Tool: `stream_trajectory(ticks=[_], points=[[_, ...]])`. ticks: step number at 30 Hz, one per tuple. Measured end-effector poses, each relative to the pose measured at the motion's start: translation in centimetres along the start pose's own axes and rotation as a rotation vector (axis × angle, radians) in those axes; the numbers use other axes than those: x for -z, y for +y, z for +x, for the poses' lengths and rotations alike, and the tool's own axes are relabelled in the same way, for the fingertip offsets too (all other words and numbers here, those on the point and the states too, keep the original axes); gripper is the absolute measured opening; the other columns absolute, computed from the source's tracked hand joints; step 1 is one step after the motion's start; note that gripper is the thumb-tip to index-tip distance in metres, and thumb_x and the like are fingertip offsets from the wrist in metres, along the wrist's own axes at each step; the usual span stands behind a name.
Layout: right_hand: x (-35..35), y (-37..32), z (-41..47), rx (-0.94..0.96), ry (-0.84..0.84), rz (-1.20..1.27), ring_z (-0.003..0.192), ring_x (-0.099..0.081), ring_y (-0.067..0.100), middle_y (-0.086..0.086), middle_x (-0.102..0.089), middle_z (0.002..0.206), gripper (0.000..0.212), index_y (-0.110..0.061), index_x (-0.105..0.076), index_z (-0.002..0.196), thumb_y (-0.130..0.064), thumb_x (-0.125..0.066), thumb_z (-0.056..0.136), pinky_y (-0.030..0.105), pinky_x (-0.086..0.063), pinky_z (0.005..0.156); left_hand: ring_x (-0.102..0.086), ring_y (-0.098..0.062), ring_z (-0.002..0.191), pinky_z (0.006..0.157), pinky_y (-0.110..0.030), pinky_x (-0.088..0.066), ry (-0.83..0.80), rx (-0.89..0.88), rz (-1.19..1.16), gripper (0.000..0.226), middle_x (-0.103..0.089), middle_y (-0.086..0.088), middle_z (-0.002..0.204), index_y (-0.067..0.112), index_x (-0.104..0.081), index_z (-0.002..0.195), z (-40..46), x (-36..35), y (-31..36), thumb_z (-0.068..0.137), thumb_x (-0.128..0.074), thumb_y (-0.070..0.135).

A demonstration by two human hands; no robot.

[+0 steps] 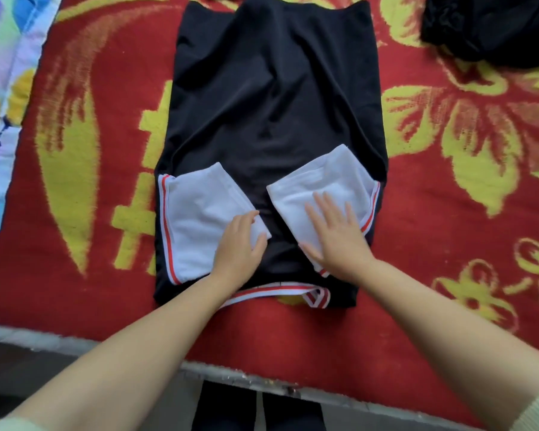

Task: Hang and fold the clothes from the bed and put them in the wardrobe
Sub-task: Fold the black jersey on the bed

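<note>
Under our flat, spread right hand (333,234) and lightly curled left hand (238,244) lie the shirt's (271,104) white sleeves (196,213), already folded inward, with cross-folding, the dark pile (492,26) beyond, and the wardrobe remaining.

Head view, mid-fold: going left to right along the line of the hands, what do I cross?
Pastel quilt → red and yellow blanket → left white sleeve → left hand → right hand → right white sleeve, extending past that hand → blanket again.
</note>
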State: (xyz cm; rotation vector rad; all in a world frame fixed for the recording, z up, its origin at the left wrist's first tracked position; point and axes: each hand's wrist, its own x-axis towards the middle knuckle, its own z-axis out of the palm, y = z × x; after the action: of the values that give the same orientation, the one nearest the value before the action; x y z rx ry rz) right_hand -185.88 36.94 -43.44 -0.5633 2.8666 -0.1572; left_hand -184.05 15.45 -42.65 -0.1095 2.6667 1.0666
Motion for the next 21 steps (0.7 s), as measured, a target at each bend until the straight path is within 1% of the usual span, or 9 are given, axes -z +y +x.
stream_trajectory(ticks=[3,5,8,11,13,15,17,20,21], points=[[-3.1,-3.5,-7.3,0.133,-0.285,-0.077,0.137,-0.035,0.036,0.022,-0.037,0.148,0.089,-0.01,-0.042,0.141,-0.07,-0.044,0.076,0.064,-0.034,0.101,-0.004,-0.025,0.147,0.117,-0.047,-0.006,-0.425,-0.143,0.571,0.09,-0.009,-0.01,0.159,0.013,-0.005,0.152,-5.2,0.7,-3.7,0.082,-0.017,0.067],[-3.6,-4.4,-9.9,0.14,-0.404,-0.089,0.137,-0.034,0.035,0.02,-0.036,0.149,0.104,-0.012,-0.036,0.143,-0.063,-0.071,0.059,0.061,-0.032,0.102,0.016,-0.023,0.144,0.115,-0.052,0.003,-0.555,-0.207,0.759,0.097,0.013,-0.008,0.158,0.017,0.013,0.148,-8.0,1.5,-6.8,0.082,-0.036,0.069],[-3.4,-4.5,-9.8,0.104,-0.342,-0.075,0.128,-0.048,0.035,0.019,-0.046,0.142,0.098,-0.011,-0.037,0.139,-0.02,-0.079,0.051,0.056,-0.039,0.097,-0.033,-0.027,0.138,0.109,-0.051,-0.025,-0.529,-0.284,0.829,0.104,-0.036,-0.014,0.15,0.011,-0.037,0.144,-9.5,3.1,-9.3,0.053,-0.083,0.035],[-3.2,-3.5,-9.8,0.103,-0.237,-0.053,0.118,-0.057,0.034,0.021,-0.056,0.132,0.065,-0.003,-0.036,0.133,0.001,-0.035,0.068,0.05,-0.046,0.095,-0.058,-0.031,0.119,0.092,-0.049,-0.048,-0.421,-0.388,0.802,0.084,-0.05,-0.015,0.137,0.003,-0.058,0.127,-8.6,3.3,-10.3,0.046,-0.074,-0.009],[-2.9,-2.8,-10.0,0.128,-0.201,-0.054,0.114,-0.059,0.037,0.022,-0.06,0.125,0.066,0.0,-0.038,0.128,0.01,-0.041,0.063,0.052,-0.042,0.1,-0.061,-0.034,0.113,0.089,-0.047,-0.051,-0.378,-0.463,0.771,0.087,-0.055,-0.018,0.131,0.0,-0.061,0.122,-8.0,3.7,-10.3,0.038,-0.074,-0.019],[-2.9,-2.5,-11.0,0.238,-0.184,-0.12,0.114,-0.059,0.039,0.019,-0.062,0.123,0.064,-0.001,-0.05,0.123,0.01,-0.056,0.061,0.06,-0.035,0.102,-0.05,-0.035,0.125,0.107,-0.043,-0.033,-0.383,-0.547,0.778,0.104,-0.052,-0.018,0.136,0.003,-0.05,0.131,-8.0,4.6,-11.2,0.033,-0.075,-0.02],[-2.9,-2.3,-12.9,0.436,-0.202,-0.135,0.119,-0.057,0.032,0.012,-0.062,0.127,0.056,-0.006,-0.054,0.127,-0.001,-0.052,0.071,0.056,-0.023,0.108,-0.025,-0.031,0.14,0.113,-0.041,-0.01,-0.441,-0.641,0.815,0.119,-0.027,-0.013,0.154,0.012,-0.028,0.147,-8.9,5.6,-12.8,0.04,-0.072,-0.017],[-3.7,-2.0,-15.0,0.507,-0.398,-0.13,0.12,-0.058,0.017,0.002,-0.06,0.131,0.115,-0.013,-0.012,0.152,-0.008,-0.075,0.056,0.037,-0.027,0.114,0.009,-0.024,0.147,0.113,-0.044,-0.001,-0.546,-0.691,0.883,0.13,0.012,-0.008,0.159,0.018,0.001,0.152,-10.9,6.1,-14.5,0.046,-0.069,-0.011],[-3.7,-2.4,-15.2,0.486,-0.4,-0.112,0.122,-0.056,0.016,0.003,-0.057,0.134,0.116,-0.014,-0.003,0.152,-0.006,-0.07,0.059,0.034,-0.025,0.114,0.011,-0.023,0.147,0.114,-0.045,-0.002,-0.544,-0.69,0.884,0.13,0.013,-0.009,0.159,0.017,0.002,0.152,-11.3,6.0,-14.7,0.047,-0.069,-0.01]])
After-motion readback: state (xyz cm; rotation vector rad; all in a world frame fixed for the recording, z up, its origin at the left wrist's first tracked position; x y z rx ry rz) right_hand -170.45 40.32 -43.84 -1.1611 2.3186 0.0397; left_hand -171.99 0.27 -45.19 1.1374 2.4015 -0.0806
